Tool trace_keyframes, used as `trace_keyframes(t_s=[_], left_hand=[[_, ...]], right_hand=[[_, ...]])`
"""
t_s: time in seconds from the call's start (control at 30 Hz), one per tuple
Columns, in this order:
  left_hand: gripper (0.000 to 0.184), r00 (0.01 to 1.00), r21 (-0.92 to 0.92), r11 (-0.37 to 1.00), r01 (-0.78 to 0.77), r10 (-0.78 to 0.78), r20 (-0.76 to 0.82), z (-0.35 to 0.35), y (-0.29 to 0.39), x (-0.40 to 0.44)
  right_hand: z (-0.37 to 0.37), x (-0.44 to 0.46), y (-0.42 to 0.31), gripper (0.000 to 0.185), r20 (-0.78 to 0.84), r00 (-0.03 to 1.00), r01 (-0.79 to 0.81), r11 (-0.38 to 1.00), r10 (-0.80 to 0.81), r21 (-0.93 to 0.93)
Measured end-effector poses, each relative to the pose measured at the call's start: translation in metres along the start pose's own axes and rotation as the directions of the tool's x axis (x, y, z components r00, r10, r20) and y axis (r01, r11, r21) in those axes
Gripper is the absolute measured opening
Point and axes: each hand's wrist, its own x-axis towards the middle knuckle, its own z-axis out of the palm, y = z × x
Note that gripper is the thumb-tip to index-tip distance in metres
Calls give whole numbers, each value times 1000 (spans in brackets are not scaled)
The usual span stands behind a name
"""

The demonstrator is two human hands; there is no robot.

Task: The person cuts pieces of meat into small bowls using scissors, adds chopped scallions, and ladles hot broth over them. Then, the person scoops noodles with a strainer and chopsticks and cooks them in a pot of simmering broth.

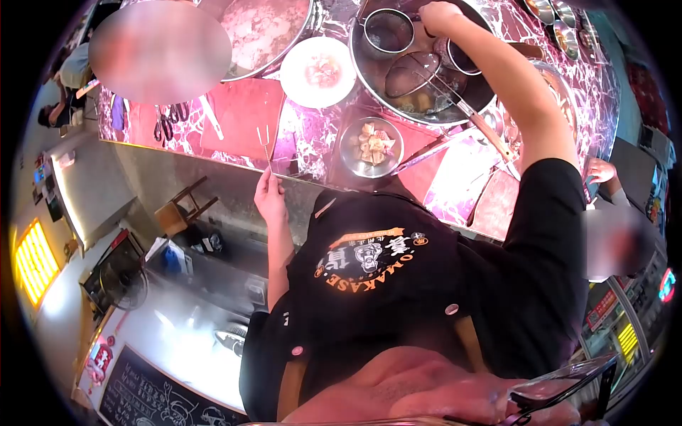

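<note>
My left hand (271, 197) is closed round the end of a thin two-pronged fork (265, 144), its prongs pointing away from me over the counter's near edge. My right hand (438, 19) reaches across a large round pot (357, 69) of dark broth; its fingers are curled, and what they grip, if anything, I cannot make out. Inside the pot stand a round strainer basket (388, 30) and a second basket (465, 57), partly hidden by my forearm. A mesh skimmer (413, 74) with a wooden handle rests across the rim. Nearer me sits a steel bowl (353, 162) of pale cut pieces (374, 145).
A white bowl (317, 72) of food stands beside a big pan (266, 32) of pale, steaming contents. Scissors (168, 121) and red boards (245, 117) lie on the marbled counter (286, 138). Another person's hand (602, 170) shows at the right; small metal containers (566, 39) sit far right.
</note>
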Motion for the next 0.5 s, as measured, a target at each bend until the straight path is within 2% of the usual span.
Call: trace_keyframes(t_s=[0.27,0.33,0.4,0.47,0.5], left_hand=[[30,977,56,990,-131,120,177,27,23,1],[30,965,-16,987,-161,161,209,35,20,5],[30,934,30,970,-239,222,279,38,22,0],[29,948,71,974,-214,190,255,41,24,-13],[29,937,66,967,-247,221,270,38,13,-8]], right_hand=[[-30,-95,60,54,-93,995,55,996,-48,69],[-33,-129,70,54,-123,989,101,988,-86,118],[-40,-168,76,53,-161,976,174,968,-146,179],[-53,-210,70,53,-208,948,286,933,-242,219],[-58,-233,61,53,-239,927,343,913,-290,222]])
